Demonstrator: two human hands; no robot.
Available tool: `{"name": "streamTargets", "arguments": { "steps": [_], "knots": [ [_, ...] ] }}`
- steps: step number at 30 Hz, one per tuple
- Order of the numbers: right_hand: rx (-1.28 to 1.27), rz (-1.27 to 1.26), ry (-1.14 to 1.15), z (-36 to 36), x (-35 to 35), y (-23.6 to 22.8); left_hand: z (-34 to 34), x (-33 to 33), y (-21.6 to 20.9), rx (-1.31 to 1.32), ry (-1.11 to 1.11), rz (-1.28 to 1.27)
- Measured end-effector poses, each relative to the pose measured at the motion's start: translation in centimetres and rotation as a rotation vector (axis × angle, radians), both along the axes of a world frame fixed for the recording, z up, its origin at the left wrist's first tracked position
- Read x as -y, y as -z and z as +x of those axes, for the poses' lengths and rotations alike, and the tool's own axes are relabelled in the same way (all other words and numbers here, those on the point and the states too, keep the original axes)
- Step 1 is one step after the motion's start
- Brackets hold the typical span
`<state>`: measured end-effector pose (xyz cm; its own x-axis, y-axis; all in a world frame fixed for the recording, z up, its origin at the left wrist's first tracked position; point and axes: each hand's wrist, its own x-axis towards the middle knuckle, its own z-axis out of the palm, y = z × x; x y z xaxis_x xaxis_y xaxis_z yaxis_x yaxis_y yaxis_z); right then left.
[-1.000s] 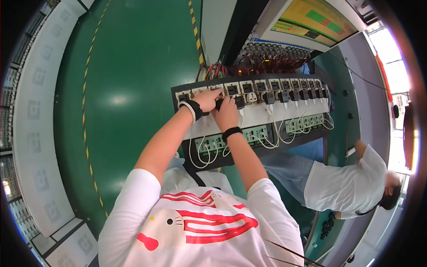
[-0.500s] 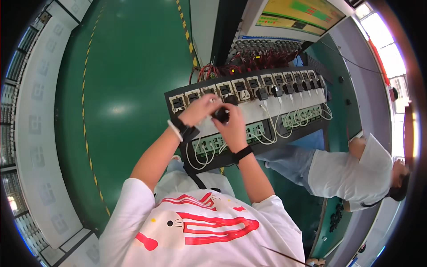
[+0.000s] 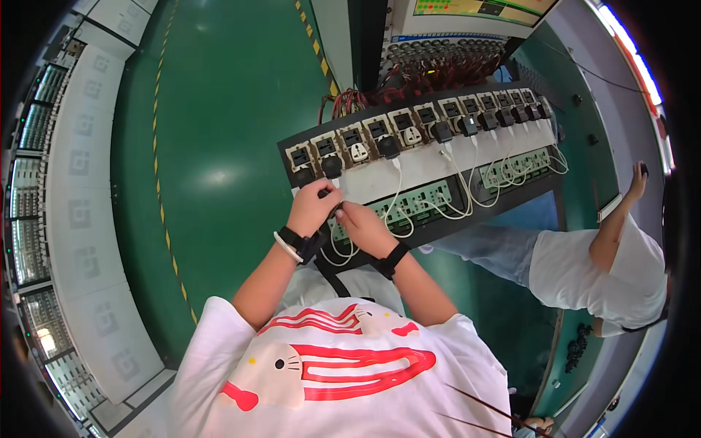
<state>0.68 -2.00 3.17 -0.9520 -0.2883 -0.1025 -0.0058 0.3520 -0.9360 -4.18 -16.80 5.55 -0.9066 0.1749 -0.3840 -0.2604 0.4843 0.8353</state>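
Note:
My left hand (image 3: 314, 210) and my right hand (image 3: 367, 230) meet just in front of the socket strip (image 3: 431, 159), toward its left end. Their fingers close on a small black power adapter (image 3: 336, 211), mostly hidden by the fingertips. Beyond my left hand, a round black adapter (image 3: 331, 166) sits in a socket, with another adapter (image 3: 304, 177) to its left. Farther right, a black adapter (image 3: 388, 147) is plugged in with a white cable (image 3: 399, 182) running down from it. A socket with a white face (image 3: 358, 152) lies between these adapters.
Green port boards (image 3: 423, 198) with looped white cables line the near side of the bench. Red wires (image 3: 445, 77) and a screen (image 3: 482, 9) are behind it. A person (image 3: 577, 270) stands at the right. White racks (image 3: 80, 212) run along the left.
Both hands have moved off the sockets, toward me and slightly left, still with a black adapter in the fingers. The person at the right now has an arm stretched out.

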Motion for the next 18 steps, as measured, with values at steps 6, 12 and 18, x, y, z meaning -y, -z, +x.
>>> {"name": "streamTargets", "arguments": {
  "steps": [6, 12, 18],
  "knots": [
    [-0.015, -0.029, 0.153, 1.0, 1.4, -0.2, -0.7, -1.4, -0.7, -0.240, 0.122, -0.258],
    [-0.056, 0.146, 0.263, 2.6, 0.3, 0.1, -4.5, 0.0, -0.3, -0.562, 0.041, -0.371],
    [-0.075, 0.025, 0.431, 5.4, -3.5, 1.1, -14.5, 15.5, -8.5, -0.596, -0.418, -0.458]
  ]
}}
